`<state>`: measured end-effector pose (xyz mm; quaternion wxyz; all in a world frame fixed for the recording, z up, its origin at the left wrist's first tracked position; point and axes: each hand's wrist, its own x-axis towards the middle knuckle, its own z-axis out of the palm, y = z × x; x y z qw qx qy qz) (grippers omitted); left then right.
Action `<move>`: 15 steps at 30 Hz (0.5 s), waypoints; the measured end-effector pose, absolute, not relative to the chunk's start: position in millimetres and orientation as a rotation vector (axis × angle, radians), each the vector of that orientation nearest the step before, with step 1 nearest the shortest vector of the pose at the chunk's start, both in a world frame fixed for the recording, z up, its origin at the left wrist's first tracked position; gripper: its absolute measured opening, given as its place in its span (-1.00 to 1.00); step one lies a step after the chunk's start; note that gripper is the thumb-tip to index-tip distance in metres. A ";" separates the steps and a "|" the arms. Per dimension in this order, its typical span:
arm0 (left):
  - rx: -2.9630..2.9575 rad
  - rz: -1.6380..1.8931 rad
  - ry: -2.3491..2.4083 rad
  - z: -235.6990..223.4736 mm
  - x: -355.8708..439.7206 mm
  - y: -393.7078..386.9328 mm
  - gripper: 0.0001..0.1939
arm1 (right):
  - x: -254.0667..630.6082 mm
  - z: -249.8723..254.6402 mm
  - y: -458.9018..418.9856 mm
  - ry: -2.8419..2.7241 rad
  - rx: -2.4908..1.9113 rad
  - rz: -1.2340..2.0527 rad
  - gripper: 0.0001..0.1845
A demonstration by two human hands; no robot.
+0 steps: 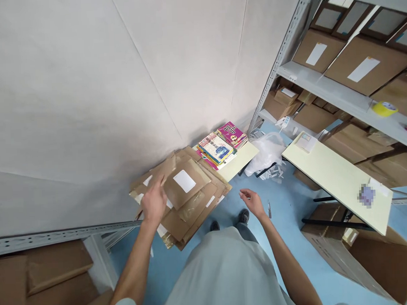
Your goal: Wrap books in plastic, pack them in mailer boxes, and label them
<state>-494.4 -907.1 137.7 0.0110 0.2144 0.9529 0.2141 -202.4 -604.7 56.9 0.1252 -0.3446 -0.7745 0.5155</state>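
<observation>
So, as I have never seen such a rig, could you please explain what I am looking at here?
There is no machine: these are a person's two bare hands. The only picture comes from a camera worn on that person's head, looking forward and down. Against the wall stands a small pale table, with stacked books and a pile of flat brown cardboard bearing white labels. The left hand has its fingers at the pile; whether they grip a piece I cannot tell. The right hand is in the air beside the pile, with nothing visible in it. To the right are a second table and shelves holding boxes.
</observation>
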 end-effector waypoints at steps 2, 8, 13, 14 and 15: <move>0.577 0.834 2.989 161.1 -495.3 -927.2 -0.51 | -208.7 65.4 -610.5 -2.241 -0.985 1.518 -0.49; 0.299 1.504 2.580 198.4 -493.4 -938.1 -0.42 | -214.0 97.1 -609.3 -2.104 -0.958 1.581 -0.50; 0.252 1.701 1.999 220.5 -463.4 -884.2 -0.25 | -195.3 129.2 -579.7 -1.833 -0.937 1.679 -0.31; 0.243 1.697 1.926 223.9 -454.1 -868.4 -0.24 | -186.7 137.2 -571.6 -1.774 -0.913 1.718 -0.27; 0.237 1.680 1.869 226.6 -444.3 -851.3 -0.23 | -176.0 145.6 -563.2 -1.717 -0.874 1.770 -0.24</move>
